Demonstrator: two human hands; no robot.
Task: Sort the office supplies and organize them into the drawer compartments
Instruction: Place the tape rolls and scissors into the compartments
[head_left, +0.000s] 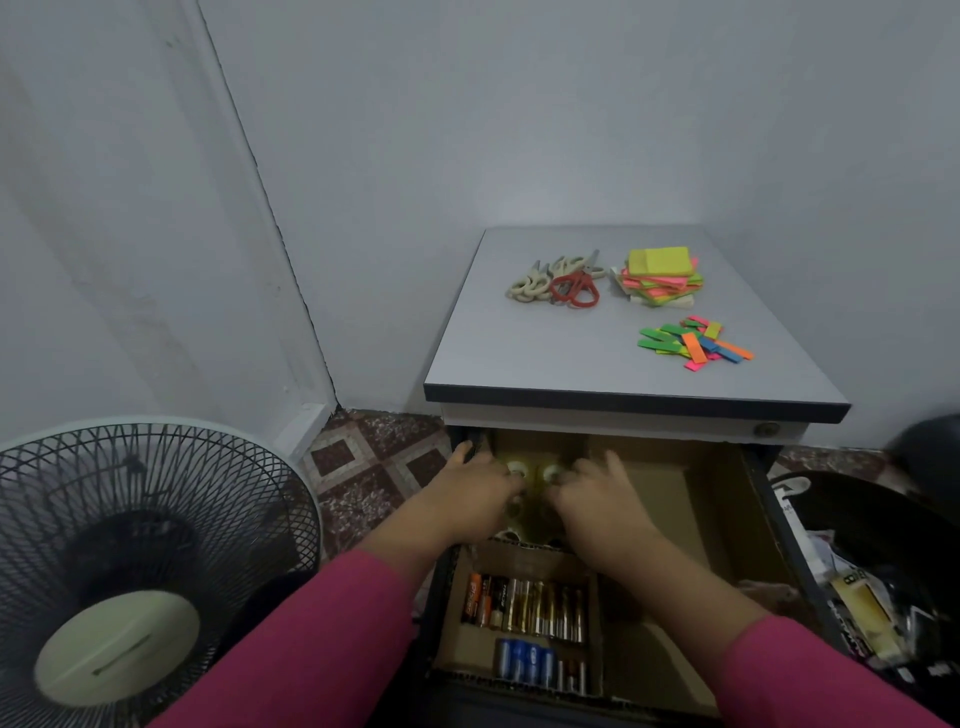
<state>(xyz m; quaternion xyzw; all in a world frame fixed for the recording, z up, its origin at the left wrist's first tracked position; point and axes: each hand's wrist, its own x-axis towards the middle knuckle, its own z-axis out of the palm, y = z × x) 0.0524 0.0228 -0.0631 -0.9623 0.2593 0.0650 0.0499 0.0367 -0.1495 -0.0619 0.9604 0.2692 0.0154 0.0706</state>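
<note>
Tape rolls, clear yellowish with white cores, sit between both hands; left hand and right hand have fingers curled on them.

a fan stands left; a black bin holds rubbish right.

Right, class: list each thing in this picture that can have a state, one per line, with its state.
Drawer: pulled open.
Tape rolls: in the far compartment, between both hands.
Batteries: lying in rows in the near compartment.
Scissors: piled on the cabinet top, unsorted.
Sticky notes: stacked on top.
Left hand: on the rolls.
Right hand: likewise.
</note>
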